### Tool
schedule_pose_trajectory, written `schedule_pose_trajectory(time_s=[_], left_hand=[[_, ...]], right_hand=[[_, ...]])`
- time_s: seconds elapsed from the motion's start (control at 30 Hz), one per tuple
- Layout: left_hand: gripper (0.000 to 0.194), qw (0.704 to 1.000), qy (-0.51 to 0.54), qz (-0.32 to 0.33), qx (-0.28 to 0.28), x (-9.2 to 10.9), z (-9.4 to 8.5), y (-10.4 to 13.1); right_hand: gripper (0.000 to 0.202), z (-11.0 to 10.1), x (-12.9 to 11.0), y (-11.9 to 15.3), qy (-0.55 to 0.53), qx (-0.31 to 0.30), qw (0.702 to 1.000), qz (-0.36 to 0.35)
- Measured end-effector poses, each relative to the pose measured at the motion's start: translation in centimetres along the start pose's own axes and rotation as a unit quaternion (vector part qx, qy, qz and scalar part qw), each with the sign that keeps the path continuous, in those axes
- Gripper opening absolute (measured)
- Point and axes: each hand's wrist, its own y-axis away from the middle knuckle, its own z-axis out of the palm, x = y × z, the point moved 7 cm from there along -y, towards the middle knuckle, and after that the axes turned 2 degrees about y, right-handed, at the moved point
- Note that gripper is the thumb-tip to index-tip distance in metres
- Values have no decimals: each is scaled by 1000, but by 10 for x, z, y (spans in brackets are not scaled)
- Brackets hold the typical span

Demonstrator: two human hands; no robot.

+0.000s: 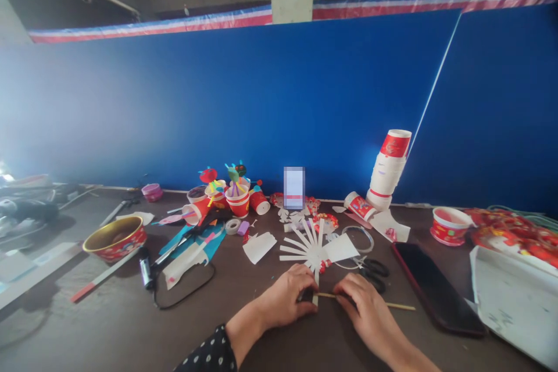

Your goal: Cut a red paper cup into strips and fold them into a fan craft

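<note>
A fan of white paper strips [313, 250] lies on the dark table, spread out from a round centre. One strip points toward me, and my left hand [290, 296] is closed on its near end. A thin wooden stick [401, 306] runs from that strip's end to the right, under my right hand. My right hand [360, 305] pinches the stick between thumb and fingers, a little right of the strip. Black scissors [374, 275] lie just beyond my right hand.
A dark phone [438, 288] and a white tray [514, 302] lie at the right. Stacked paper cups [387, 174] stand near the blue wall. At the left are a gold-rimmed red bowl [117, 241], a corded tool [147, 269] and blue paper [213, 247].
</note>
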Motion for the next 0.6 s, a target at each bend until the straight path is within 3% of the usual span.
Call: schedule_pose_trajectory(time_s=[0.6], left_hand=[[40, 998, 59, 9, 27, 3, -6, 8]], right_hand=[[15, 6, -9, 3, 42, 10, 999, 34]])
